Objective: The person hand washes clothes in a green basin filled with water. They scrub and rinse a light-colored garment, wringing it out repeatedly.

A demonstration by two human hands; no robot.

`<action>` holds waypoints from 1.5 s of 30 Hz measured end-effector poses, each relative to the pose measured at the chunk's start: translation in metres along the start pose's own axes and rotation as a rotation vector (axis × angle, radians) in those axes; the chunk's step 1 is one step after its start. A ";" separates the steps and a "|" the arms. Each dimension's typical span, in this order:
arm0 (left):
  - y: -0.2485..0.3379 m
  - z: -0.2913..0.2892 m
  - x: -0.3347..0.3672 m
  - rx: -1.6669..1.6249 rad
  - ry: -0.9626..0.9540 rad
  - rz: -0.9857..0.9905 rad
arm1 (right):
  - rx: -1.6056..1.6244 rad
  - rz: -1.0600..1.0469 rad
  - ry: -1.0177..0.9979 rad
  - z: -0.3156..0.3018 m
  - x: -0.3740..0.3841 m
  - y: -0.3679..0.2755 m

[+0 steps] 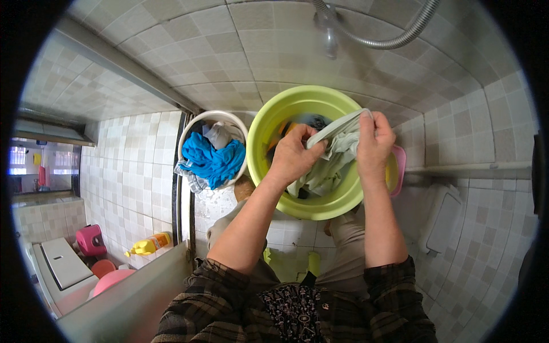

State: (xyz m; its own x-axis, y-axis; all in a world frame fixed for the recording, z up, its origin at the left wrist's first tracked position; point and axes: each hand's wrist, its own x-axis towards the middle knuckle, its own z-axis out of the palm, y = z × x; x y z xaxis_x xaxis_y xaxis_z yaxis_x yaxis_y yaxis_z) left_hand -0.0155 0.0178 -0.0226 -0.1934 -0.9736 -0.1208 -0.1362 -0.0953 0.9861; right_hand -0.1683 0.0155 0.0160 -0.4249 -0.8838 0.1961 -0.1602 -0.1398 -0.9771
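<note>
A wet, pale green garment is stretched between my hands over a large lime-green basin. My left hand pinches its edge near the middle of the basin. At the basin's right rim, my right hand grips a raised corner of the same cloth between thumb and fingers. The lower part of the garment hangs down into the basin. Beneath it lie dark and orange clothes, partly hidden by the cloth and my left hand.
Left of the basin stands a white tub heaped with blue clothes and greyish cloth. A pink basin shows behind the right rim. A metal shower hose hangs above. Beyond the door frame sits a yellow bottle.
</note>
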 end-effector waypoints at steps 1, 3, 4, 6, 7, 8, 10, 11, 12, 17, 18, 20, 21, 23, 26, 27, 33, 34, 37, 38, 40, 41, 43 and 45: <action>0.007 -0.001 -0.002 0.087 0.000 -0.023 | 0.018 0.011 0.035 -0.001 0.001 -0.001; 0.020 -0.004 -0.005 0.262 -0.002 -0.067 | 0.046 0.033 0.050 -0.003 0.004 0.002; 0.020 -0.004 -0.006 0.272 -0.014 -0.052 | 0.059 0.038 0.056 -0.002 0.005 0.002; 0.020 -0.004 -0.008 0.294 -0.039 -0.021 | 0.057 0.034 0.060 -0.001 0.006 0.004; 0.020 -0.005 -0.008 0.093 -0.078 -0.082 | 0.044 0.026 0.058 0.000 0.006 0.008; 0.022 -0.006 -0.008 -0.110 -0.116 -0.142 | 0.029 0.018 0.056 0.001 0.006 0.009; 0.031 -0.011 -0.007 -0.396 -0.112 -0.252 | 0.012 -0.003 0.039 0.002 0.008 0.009; 0.035 -0.013 -0.006 -0.533 -0.040 -0.299 | 0.004 -0.014 0.030 0.003 0.008 0.010; 0.038 -0.015 -0.005 -0.672 0.031 -0.344 | -0.054 -0.035 0.015 0.004 0.009 0.011; 0.017 -0.016 0.007 -0.843 0.313 -0.330 | -0.121 -0.008 -0.136 0.021 -0.007 0.006; 0.002 -0.020 0.008 -0.850 0.353 -0.311 | -0.140 -0.049 -0.213 0.034 -0.022 0.001; 0.007 -0.020 0.006 -0.792 0.310 -0.402 | -0.203 -0.240 -0.344 0.048 -0.055 -0.011; 0.008 -0.025 0.003 -0.751 0.305 -0.446 | -0.209 -0.382 -0.423 0.057 -0.068 -0.015; -0.027 -0.020 0.000 -0.663 0.276 -0.356 | -0.368 -0.402 -0.405 0.060 -0.064 -0.004; 0.016 0.018 -0.014 -0.721 0.234 -0.613 | -0.539 -0.164 -0.235 0.046 -0.027 0.018; 0.015 0.021 -0.016 -0.699 0.203 -0.651 | -0.523 -0.048 -0.169 0.044 -0.021 0.015; -0.001 -0.018 -0.007 -0.116 0.207 -0.221 | -0.358 -0.259 -0.420 0.061 -0.075 -0.026; -0.004 -0.020 -0.005 -0.398 0.186 -0.267 | -0.375 -0.303 -0.428 0.060 -0.072 -0.024; 0.020 0.006 -0.012 -0.731 0.189 -0.602 | -0.443 -0.314 -0.282 0.053 -0.041 0.009; 0.021 0.008 -0.014 -0.784 0.166 -0.621 | -0.429 -0.220 -0.265 0.052 -0.033 0.012; 0.034 0.008 -0.015 -0.844 0.126 -0.622 | -0.447 -0.159 -0.220 0.050 -0.031 0.009; 0.030 0.003 -0.015 -0.420 0.081 -0.461 | -0.439 -0.226 -0.250 0.051 -0.038 0.005; 0.022 -0.012 -0.014 0.091 0.084 -0.214 | -0.417 -0.362 -0.319 0.054 -0.057 -0.009; 0.014 -0.018 -0.012 0.165 0.173 -0.153 | -0.331 -0.341 -0.421 0.056 -0.072 -0.024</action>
State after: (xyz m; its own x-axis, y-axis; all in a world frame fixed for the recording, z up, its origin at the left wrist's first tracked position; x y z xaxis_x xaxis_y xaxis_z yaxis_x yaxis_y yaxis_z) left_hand 0.0021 0.0247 -0.0050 0.0086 -0.9727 -0.2320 -0.3099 -0.2232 0.9242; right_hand -0.0840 0.0573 0.0212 0.0747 -0.9234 0.3766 -0.5205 -0.3582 -0.7751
